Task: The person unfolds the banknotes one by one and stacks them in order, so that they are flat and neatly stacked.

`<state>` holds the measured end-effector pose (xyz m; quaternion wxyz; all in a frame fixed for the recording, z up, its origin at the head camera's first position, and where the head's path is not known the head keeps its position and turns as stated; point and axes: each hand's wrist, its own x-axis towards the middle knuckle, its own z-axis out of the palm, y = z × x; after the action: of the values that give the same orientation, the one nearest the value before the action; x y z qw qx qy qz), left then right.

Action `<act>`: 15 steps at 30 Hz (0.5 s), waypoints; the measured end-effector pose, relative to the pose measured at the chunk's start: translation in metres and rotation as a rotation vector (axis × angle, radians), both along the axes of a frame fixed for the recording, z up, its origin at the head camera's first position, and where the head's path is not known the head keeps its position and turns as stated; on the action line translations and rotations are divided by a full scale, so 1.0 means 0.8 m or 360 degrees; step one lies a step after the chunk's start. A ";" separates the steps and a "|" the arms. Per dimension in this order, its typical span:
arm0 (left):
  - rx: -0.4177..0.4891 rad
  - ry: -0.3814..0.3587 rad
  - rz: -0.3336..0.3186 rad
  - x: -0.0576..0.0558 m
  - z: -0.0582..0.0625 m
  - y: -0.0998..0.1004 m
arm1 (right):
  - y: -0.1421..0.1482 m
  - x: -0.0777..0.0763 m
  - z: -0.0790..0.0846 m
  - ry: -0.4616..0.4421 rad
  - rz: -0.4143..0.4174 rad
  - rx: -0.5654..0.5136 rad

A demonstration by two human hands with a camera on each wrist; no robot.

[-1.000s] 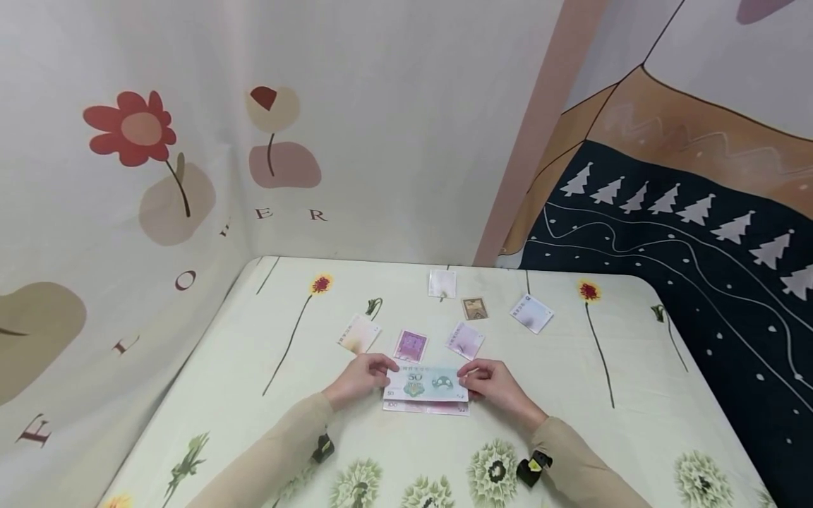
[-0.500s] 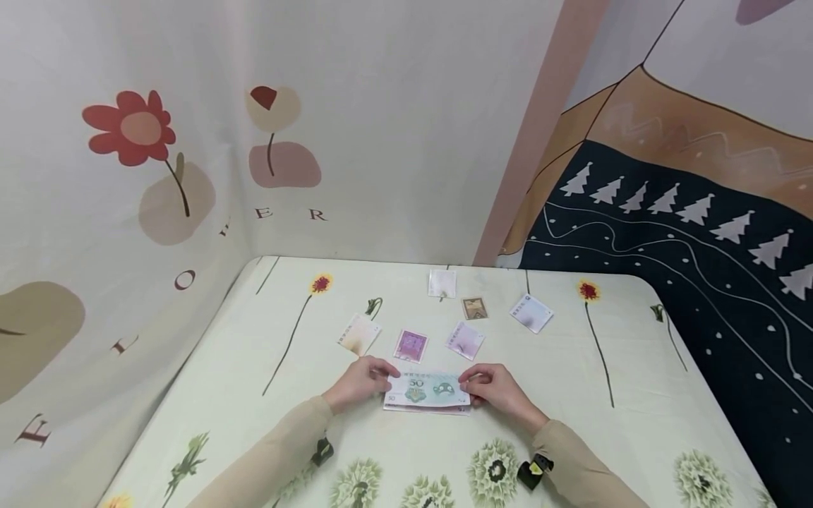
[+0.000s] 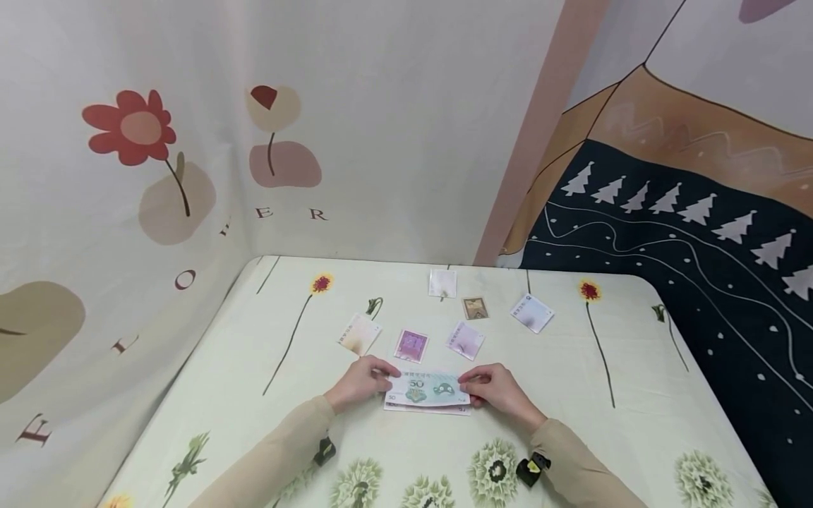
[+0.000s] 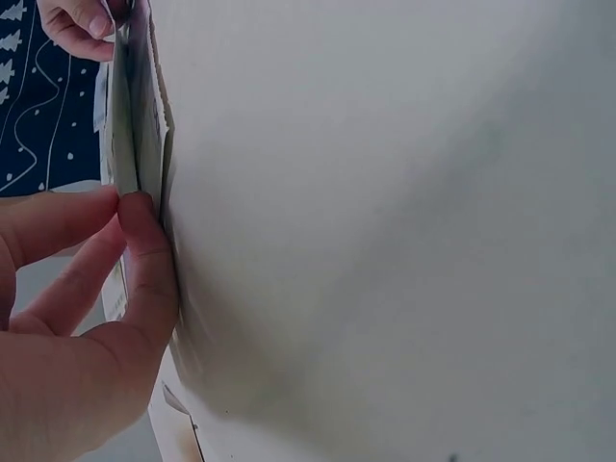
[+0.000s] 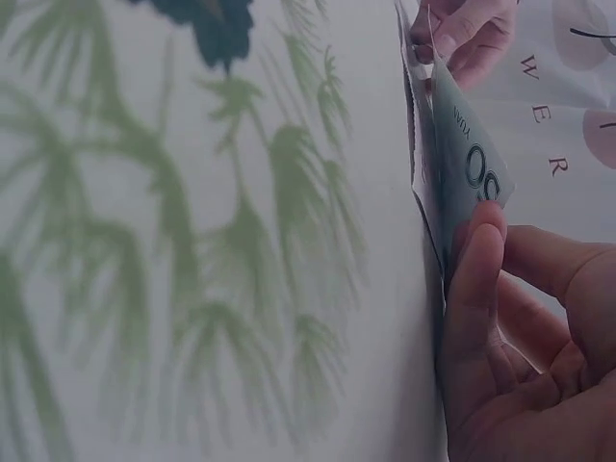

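green 50 note [image 3: 429, 390] sits slightly nearer the person than a second ago, over the pinkish note [image 3: 432, 410], whose showing strip has thinned; long axis left to right, numeral upright to the wearer, left hand [image 3: 360, 384] and right hand [image 3: 498, 390] pinching its ends.

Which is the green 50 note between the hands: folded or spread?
Spread: in the head view, the green 50 note shows its broad printed face between the left hand and right hand.
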<state>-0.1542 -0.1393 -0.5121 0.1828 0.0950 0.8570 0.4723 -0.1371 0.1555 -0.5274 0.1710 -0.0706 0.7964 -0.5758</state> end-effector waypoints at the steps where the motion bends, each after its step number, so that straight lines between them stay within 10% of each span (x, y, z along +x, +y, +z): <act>1: -0.0004 0.0000 0.0002 0.000 0.001 0.000 | 0.000 0.000 0.001 -0.0002 0.0001 0.0000; 15: -0.0047 0.0070 -0.0052 0.000 0.004 0.004 | -0.001 -0.003 0.007 -0.0028 0.0081 0.0058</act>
<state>-0.1542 -0.1364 -0.5087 0.1731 0.1167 0.8660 0.4543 -0.1392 0.1550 -0.5218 0.1937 -0.0827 0.8032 -0.5573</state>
